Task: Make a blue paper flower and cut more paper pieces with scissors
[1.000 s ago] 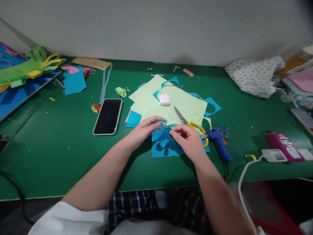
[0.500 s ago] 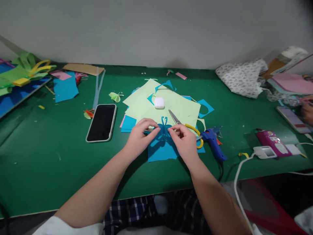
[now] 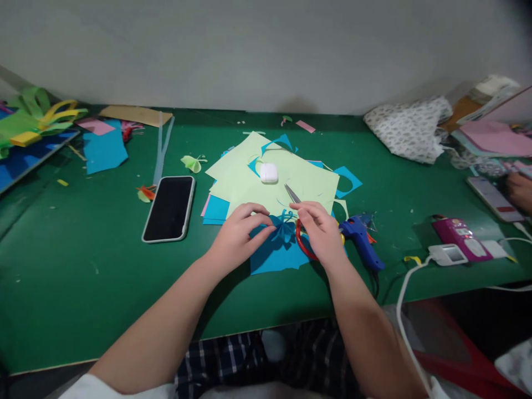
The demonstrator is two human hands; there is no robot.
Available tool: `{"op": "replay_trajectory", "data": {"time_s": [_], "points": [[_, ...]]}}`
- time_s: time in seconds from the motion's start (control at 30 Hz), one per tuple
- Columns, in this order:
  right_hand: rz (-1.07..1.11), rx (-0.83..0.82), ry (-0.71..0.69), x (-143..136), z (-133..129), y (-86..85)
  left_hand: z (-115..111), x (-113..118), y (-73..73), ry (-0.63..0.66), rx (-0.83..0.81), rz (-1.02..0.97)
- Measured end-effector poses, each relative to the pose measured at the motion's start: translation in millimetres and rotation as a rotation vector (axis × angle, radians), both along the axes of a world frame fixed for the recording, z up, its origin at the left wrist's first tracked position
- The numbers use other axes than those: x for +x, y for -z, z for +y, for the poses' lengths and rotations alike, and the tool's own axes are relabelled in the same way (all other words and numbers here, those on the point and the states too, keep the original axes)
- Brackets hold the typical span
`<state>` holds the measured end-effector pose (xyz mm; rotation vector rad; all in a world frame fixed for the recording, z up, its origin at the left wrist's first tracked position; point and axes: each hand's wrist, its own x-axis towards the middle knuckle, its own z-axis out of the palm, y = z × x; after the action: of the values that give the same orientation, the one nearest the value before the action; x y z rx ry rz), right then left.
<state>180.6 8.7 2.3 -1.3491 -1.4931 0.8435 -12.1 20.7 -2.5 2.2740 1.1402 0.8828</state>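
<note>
A small folded blue paper butterfly with two curled antennae is pinched at its left side between the thumb and fingers of my left hand. My right hand is just to its right, apart from it, fingers loosely bent and parted. It hovers over the scissors, hiding their middle; the blades point away, and the red handle loop shows left of the hand. Whether it touches the scissors I cannot tell. Beneath the butterfly lies a blue paper sheet, on a stack of pale green paper.
A blue glue gun lies right of my right hand. A phone and a green paper butterfly are to the left. A white case sits on the green paper. Far right: a purple device and another person's hand.
My right hand has let go of the butterfly and moved slightly right over the scissors, uncovering their red handle. The butterfly, still in my left hand, has tilted and shows its folded wings.
</note>
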Motion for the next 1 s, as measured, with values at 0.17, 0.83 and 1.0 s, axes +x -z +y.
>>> {"op": "replay_trajectory", "data": {"time_s": [0.17, 0.83, 1.0], "points": [[0.111, -0.131, -0.170, 5, 4, 4.5, 0, -1, -2.6, 0.118, -0.029, 0.055], [0.315, -0.373, -0.294, 11, 0, -5.0, 4, -6, -7.0, 0.157, -0.106, 0.065], [0.353, -0.388, -0.264, 11, 1, -4.7, 4, -6, -7.1, 0.161, -0.114, 0.066]]}}
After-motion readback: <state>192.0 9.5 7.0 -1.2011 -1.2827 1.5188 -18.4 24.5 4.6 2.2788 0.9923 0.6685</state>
